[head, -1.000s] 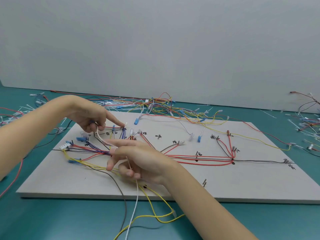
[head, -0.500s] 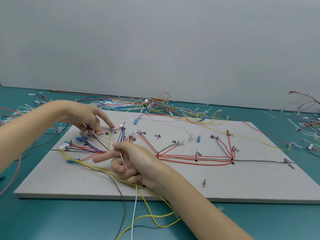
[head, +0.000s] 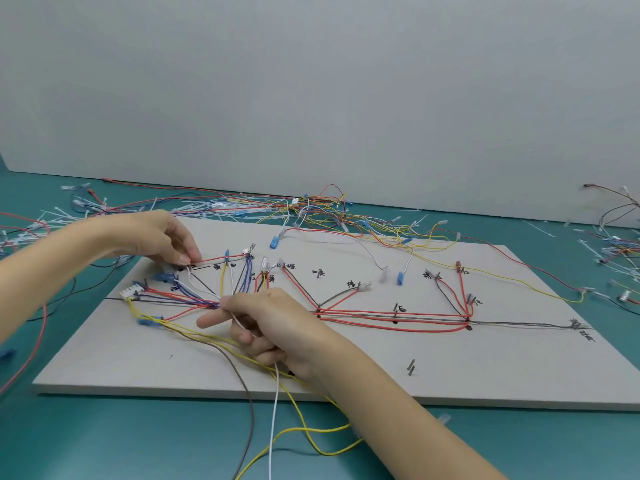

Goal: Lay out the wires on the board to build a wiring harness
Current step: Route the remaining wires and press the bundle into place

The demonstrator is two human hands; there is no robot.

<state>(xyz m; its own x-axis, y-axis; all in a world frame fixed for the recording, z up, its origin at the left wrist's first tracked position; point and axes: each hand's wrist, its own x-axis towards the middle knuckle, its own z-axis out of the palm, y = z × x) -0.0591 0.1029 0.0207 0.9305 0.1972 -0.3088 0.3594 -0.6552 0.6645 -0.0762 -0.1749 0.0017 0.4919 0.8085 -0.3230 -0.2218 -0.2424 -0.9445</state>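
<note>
A pale grey board (head: pixel 485 368) lies on the teal table, with red, black, blue and yellow wires routed along marked lines and pins. A white wire (head: pixel 275 403) runs from the board's upper left, through my right hand, and off the front edge. My left hand (head: pixel 166 242) pinches the far end of that white wire at the upper left of the board. My right hand (head: pixel 266 323) grips the white wire near the junction of wires at centre left, index finger stretched out leftward. A white connector (head: pixel 131 291) sits at the board's left end.
Loose wires and cable ties are piled behind the board (head: pixel 311 209) and at the left (head: pixel 41 223) and right (head: pixel 616 251) of the table. Yellow and brown wires (head: pixel 311 441) hang over the board's front edge. A grey wall stands close behind.
My left hand has drawn in and down to the board's upper-left pins with the white wire's end. My right hand shifted slightly, keeping its grip, and the white wire now lies nearer the board.
</note>
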